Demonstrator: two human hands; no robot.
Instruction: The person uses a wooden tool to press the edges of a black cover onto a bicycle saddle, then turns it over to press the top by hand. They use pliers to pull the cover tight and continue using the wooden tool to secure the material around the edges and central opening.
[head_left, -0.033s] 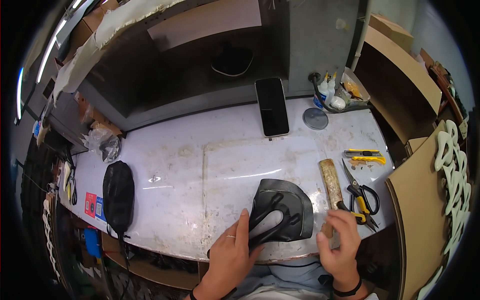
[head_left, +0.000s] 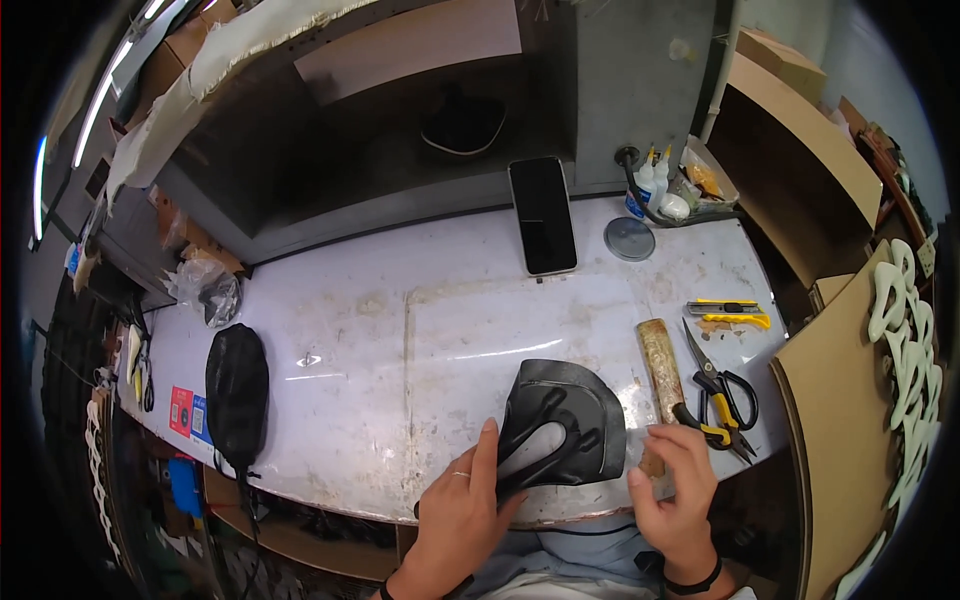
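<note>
Left hand (head_left: 462, 515) on smooth black saddle (head_left: 565, 425)

Saddle (head_left: 565, 420) between hands, scissors (head_left: 722, 385) right.

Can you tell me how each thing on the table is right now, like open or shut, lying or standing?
Black saddle cover: flat at the table's near edge, left hand on it.
Right hand: open, next to the wooden block.
Phone: screen dark, lying flat.
Scissors: blades shut.
Yellow utility knife: lying flat.
Round lid: lying flat.
Black bag: lying at the left.
</note>
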